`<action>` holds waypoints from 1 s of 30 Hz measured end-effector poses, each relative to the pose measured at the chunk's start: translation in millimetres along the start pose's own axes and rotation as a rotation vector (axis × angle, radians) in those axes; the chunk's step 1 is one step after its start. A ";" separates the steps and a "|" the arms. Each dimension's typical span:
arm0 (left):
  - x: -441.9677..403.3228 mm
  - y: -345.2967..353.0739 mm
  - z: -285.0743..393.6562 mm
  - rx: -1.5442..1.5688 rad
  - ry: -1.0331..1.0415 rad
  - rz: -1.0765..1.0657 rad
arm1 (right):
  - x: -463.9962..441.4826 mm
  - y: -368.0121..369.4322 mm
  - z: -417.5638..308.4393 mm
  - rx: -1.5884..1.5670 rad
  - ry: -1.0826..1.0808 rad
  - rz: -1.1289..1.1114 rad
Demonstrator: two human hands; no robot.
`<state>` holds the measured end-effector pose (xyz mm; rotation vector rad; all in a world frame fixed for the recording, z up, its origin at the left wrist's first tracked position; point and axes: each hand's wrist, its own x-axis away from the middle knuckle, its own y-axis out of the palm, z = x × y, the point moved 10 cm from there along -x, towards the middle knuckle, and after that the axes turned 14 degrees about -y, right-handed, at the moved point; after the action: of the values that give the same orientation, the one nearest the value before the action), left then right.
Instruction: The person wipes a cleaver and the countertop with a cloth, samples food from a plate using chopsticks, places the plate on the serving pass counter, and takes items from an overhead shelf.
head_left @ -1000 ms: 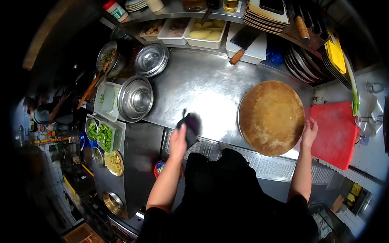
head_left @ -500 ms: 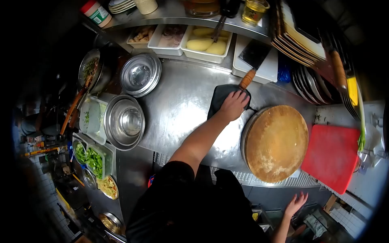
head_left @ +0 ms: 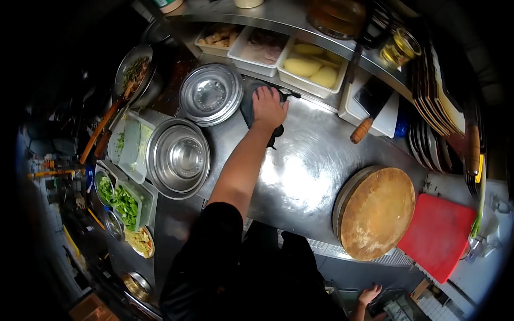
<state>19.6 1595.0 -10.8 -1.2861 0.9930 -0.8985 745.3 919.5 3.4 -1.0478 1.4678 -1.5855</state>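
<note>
A dark cloth (head_left: pixel 248 109) lies bunched on the far left part of the steel tabletop (head_left: pixel 310 214), close beside a stack of shallow metal bowls (head_left: pixel 211 91). The left hand (head_left: pixel 269 107) rests on top of it, fingers reaching forward over the fabric and thumb out to the side; whether they curl under to grip any of it cannot be told. The right hand (head_left: pixel 369 293) hangs low, beyond the near edge, its fingers loosely spread and nothing visible in them. With the cloth under the hand, the work looks under way rather than finished, though the glare on the steel hides how much of the surface is done and how much is left. Just behind the cloth stands a white tub (head_left: pixel 305 85) of peeled yellow pieces; nearer the person are larger metal bowls (head_left: pixel 182 156). Well apart, toward the right, sits a thick round chopping board (head_left: pixel 377 214), with a red board (head_left: pixel 439 235) beyond it, and a wooden-handled cleaver (head_left: pixel 362 130) lies on a white container (head_left: pixel 390 115) behind.
</note>
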 end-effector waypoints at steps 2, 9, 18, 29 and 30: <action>-10.2 0.4 -24.8 0.047 -0.117 -0.025 | -6.2 -3.1 -19.1 -0.068 -0.020 -0.049; 37.4 -0.1 -56.7 0.231 -0.227 -0.002 | -32.9 -10.7 -46.0 -0.130 -0.132 -0.111; 194.6 -16.5 -131.0 0.247 -0.183 -0.059 | -63.5 2.2 -75.8 -0.126 -0.202 -0.225; 372.3 -14.0 -357.2 0.341 -0.694 0.292 | -70.3 12.6 -45.0 -0.190 -0.227 -0.206; 383.8 -18.6 -368.4 0.308 -0.827 0.286 | -65.8 13.3 -30.1 -0.196 -0.208 -0.207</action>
<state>-199.7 1110.4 -30.9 -1.0611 0.3437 -0.2248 744.4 990.3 -16.3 -1.4726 1.4294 -1.4394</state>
